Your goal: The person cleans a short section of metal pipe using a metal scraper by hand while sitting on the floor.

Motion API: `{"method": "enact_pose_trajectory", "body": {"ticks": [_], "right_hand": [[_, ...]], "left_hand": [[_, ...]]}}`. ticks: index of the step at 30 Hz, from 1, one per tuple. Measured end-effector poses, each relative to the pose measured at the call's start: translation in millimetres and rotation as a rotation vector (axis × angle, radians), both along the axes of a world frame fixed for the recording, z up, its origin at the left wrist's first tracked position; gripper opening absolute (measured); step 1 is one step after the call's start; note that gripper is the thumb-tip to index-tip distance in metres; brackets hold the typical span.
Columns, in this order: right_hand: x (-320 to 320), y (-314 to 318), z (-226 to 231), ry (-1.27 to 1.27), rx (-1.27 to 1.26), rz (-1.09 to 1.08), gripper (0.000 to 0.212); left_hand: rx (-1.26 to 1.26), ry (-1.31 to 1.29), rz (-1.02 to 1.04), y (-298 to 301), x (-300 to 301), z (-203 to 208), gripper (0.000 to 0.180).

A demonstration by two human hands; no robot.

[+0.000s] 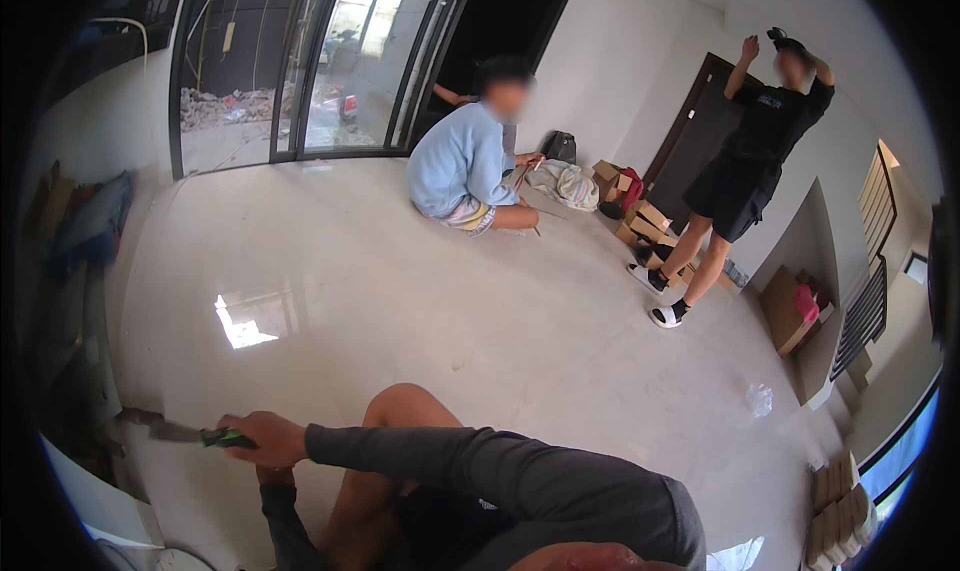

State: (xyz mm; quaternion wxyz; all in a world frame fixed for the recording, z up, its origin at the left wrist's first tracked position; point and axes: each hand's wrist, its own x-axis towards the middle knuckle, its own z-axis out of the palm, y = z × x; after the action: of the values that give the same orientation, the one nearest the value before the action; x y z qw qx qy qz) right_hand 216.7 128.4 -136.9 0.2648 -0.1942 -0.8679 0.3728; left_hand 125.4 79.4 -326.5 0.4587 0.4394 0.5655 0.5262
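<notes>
My right hand (268, 438) reaches across to the far left with its fingers wrapped round the green-and-black handle of a putty knife (178, 432). The knife's flat metal blade points left, close to the dark lower wall. My left hand (273, 474) is directly below the right one and mostly covered by it, so its fingers do not show. Dark grey sleeves (400, 453) cover both forearms. My bent bare knee (408, 403) rises behind the right forearm.
A person in light blue (458, 166) sits on the glossy floor (350, 291) near the sliding glass door (345, 71). Another person in black (765, 136) stands at the right. Cardboard boxes (645, 226) line the wall. A crumpled plastic bag (759, 400) and stacked brown packages (838, 511) lie right.
</notes>
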Motion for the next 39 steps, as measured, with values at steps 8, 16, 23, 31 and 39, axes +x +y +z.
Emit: {"method": "enact_pose_trajectory", "body": {"ticks": [8,16,23,31,39], "right_hand": [[56.0,11.9,-99.8,-0.004,-0.408,-0.326,0.037],[34.3,-8.2,-105.6,0.053,-0.719,-0.092,0.036],[31.0,-8.1,-103.9,0.093,-0.576,-0.070,0.031],[28.6,-10.1,-110.5,0.023,-0.455,-0.143,0.032],[29.3,-15.6,-97.6,-0.054,-0.430,-0.017,0.034]], "left_hand": [[0.134,0.193,0.102,-26.1,-4.3,6.7,0.010],[0.038,0.244,0.157,-30.9,-15.3,-8.7,0.022],[-0.164,0.084,0.333,-25.3,-43.2,-31.2,0.038],[-0.333,-0.495,0.423,-26.7,-68.1,-27.2,0.079],[-0.275,-0.688,0.553,-28.2,-94.2,-60.8,0.082]]}}
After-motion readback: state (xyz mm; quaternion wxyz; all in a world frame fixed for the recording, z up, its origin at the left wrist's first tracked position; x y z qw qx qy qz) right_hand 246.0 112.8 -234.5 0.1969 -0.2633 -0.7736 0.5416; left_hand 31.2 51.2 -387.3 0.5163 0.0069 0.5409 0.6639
